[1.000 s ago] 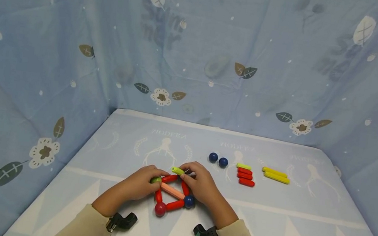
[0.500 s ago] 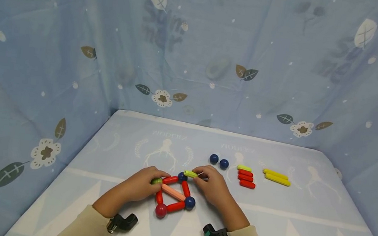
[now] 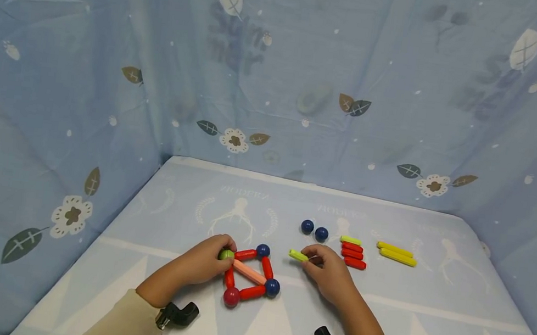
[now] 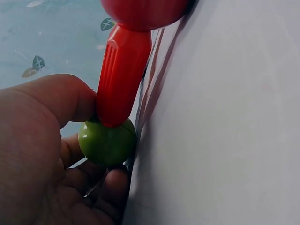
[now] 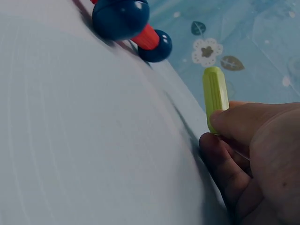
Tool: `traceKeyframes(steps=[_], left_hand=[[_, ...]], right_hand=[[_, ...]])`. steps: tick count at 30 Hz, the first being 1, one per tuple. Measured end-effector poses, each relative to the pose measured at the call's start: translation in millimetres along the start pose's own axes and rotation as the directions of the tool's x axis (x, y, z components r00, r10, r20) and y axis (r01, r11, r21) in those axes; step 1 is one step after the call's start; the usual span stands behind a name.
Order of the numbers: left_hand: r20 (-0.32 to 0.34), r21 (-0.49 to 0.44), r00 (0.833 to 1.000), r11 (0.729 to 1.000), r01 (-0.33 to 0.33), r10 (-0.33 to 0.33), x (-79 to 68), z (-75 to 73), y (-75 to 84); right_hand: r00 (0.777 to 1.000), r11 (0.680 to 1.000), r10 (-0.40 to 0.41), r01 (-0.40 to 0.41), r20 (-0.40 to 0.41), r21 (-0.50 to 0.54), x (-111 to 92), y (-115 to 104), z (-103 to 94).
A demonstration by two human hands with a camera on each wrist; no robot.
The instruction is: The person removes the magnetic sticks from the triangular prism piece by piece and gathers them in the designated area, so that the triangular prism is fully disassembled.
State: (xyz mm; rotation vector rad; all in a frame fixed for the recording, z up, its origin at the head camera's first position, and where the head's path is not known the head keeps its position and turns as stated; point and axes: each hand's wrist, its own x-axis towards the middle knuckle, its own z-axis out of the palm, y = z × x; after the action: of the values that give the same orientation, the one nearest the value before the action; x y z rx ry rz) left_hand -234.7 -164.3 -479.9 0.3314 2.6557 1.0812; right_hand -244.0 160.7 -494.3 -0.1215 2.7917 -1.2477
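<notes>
On the table lies a four-sided frame of short red rods (image 3: 252, 292) joined by balls at its corners. Its corners are a green ball (image 4: 108, 143), a red ball (image 3: 231, 297) and two blue balls (image 3: 272, 287). A longer salmon-pink rod (image 3: 249, 272) runs diagonally from the green ball to the near blue one. My left hand (image 3: 210, 259) holds the green ball, thumb and fingers curled about it. To the right of the frame and apart from it, my right hand (image 3: 331, 274) pinches one end of a short yellow-green rod (image 5: 215, 96), whose other end points left.
Farther back are two loose blue balls (image 3: 307, 226). Right of them lie another yellow-green rod (image 3: 351, 240) and three red rods (image 3: 352, 254) in a row, then two longer yellow rods (image 3: 397, 256). Blue patterned cloth (image 3: 308, 83) hangs behind the table and along the left side.
My right hand has moved right, away from the frame's far corner, carrying the yellow-green rod. The far blue ball it covered now shows. My left hand stays on the green ball.
</notes>
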Motion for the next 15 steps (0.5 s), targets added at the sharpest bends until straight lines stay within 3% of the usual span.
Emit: traceKeyframes(steps=[15], left_hand=[[-0.034, -0.002, 0.999, 1.000, 0.028, -0.028, -0.2, 0.2, 2.2]], right_hand=[[0.999, 0.998, 0.035, -0.036, -0.017, -0.043, -21, 28, -33.1]])
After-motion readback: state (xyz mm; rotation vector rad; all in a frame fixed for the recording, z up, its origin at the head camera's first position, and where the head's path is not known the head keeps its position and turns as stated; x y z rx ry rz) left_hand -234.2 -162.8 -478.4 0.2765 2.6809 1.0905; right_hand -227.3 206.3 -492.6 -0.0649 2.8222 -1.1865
